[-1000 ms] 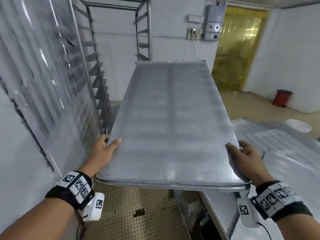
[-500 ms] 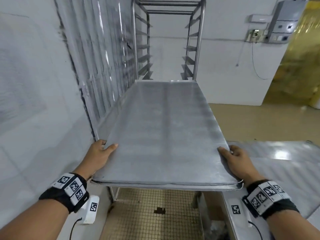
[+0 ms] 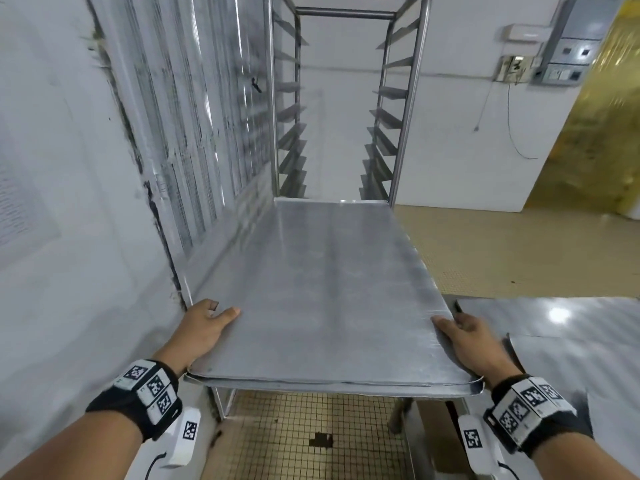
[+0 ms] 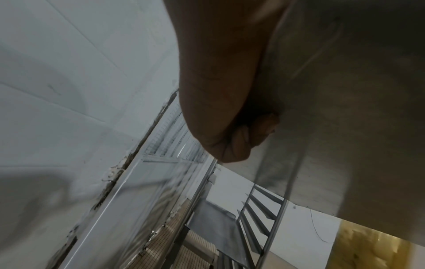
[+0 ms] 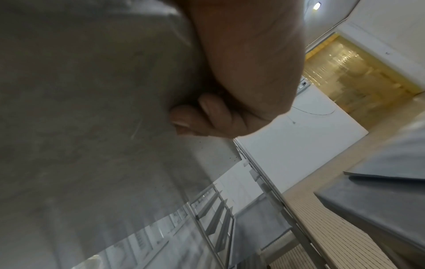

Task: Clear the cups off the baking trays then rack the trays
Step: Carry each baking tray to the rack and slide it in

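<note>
I carry a bare metal baking tray (image 3: 329, 282) level in front of me, with no cups on it. My left hand (image 3: 207, 323) grips its left long edge, thumb on top, fingers (image 4: 253, 134) curled under the tray's underside (image 4: 345, 91). My right hand (image 3: 464, 337) grips the right long edge the same way, with fingers (image 5: 197, 116) curled beneath the underside (image 5: 92, 91). The tray's far end lies at the mouth of the tall steel rack (image 3: 401, 109), between its side runners. Lower in the rack, a tray (image 4: 214, 223) sits on runners.
A white wall with a metal grille (image 3: 194, 109) runs close along my left. More trays lie on the steel table (image 3: 571, 334) at my right. Tiled floor (image 3: 311, 441) shows below, with a dark gap. A yellow strip curtain (image 3: 595, 140) hangs at the far right.
The view has swung left until the rack stands straight ahead and closer. The tray's far end now reaches the rack's front posts. Both hands keep the same grip.
</note>
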A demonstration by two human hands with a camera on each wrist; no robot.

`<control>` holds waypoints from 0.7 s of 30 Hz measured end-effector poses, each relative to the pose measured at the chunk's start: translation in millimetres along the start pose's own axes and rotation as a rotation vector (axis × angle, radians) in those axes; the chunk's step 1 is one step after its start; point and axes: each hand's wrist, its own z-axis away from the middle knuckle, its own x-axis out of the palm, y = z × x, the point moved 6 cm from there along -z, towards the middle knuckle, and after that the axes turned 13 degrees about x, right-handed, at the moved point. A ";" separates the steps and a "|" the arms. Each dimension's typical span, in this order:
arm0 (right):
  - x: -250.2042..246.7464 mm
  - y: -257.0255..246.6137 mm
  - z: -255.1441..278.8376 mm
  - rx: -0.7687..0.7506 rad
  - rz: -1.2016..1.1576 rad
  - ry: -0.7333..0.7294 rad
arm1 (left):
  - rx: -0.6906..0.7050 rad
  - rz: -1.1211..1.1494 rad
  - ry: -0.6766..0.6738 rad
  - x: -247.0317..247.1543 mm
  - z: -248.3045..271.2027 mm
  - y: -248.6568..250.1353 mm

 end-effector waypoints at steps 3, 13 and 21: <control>9.3 1.9 -13.8 0.037 0.011 0.016 | -0.008 -0.031 -0.033 5.9 -19.3 -10.4; 32.6 2.3 -39.4 0.056 -0.011 0.083 | -0.022 -0.011 -0.092 9.9 -65.0 -28.1; 36.5 -4.8 -60.2 0.060 0.060 0.100 | 0.011 0.059 -0.081 26.6 -80.1 -12.0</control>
